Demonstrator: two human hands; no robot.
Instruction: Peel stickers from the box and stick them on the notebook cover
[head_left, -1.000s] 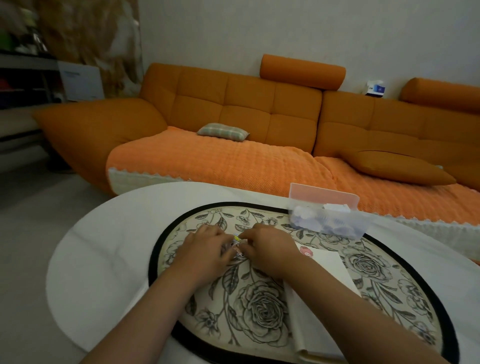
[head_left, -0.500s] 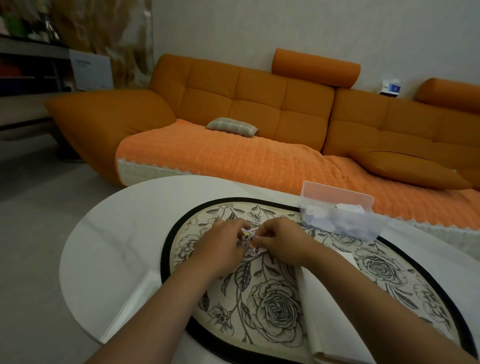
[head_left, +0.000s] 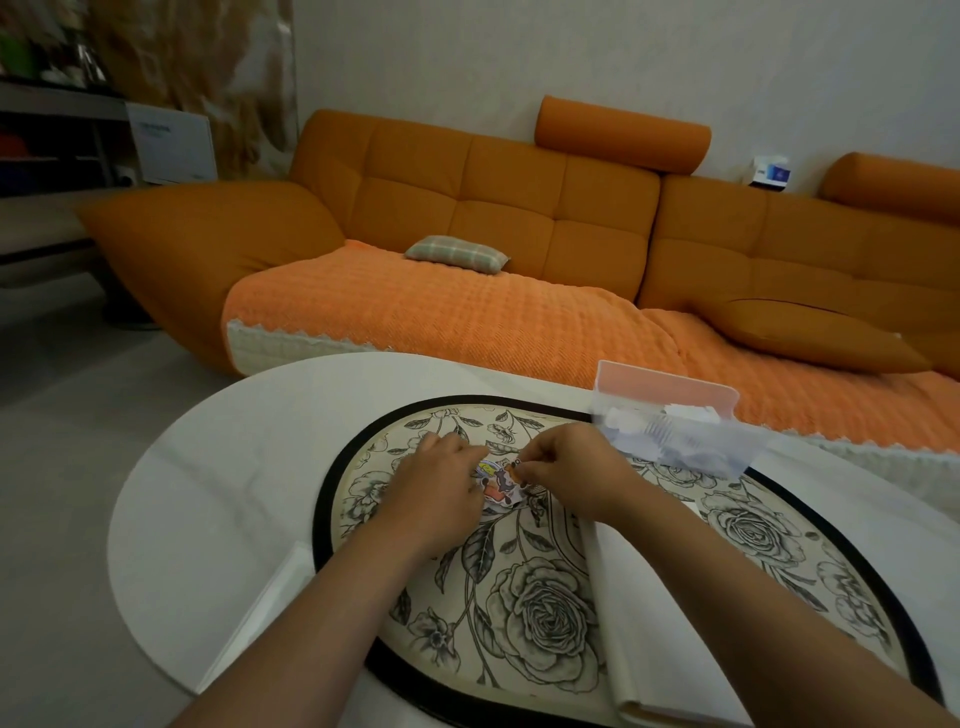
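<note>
A small colourful sticker is held between both hands above the floral placemat. My left hand grips its left side with curled fingers. My right hand pinches its upper right edge. The white notebook lies on the mat under my right forearm, partly hidden. A clear plastic box with a pink lid, holding several pale stickers, stands at the mat's far right edge, just beyond my right hand.
The mat lies on a round white table. A white sheet lies at the table's near left. An orange sofa with cushions runs behind the table. Shelves stand at the far left.
The head camera has shifted, so the scene sits differently in view. The sticker now shows more between the hands, with my right hand's pinch a little further from my left.
</note>
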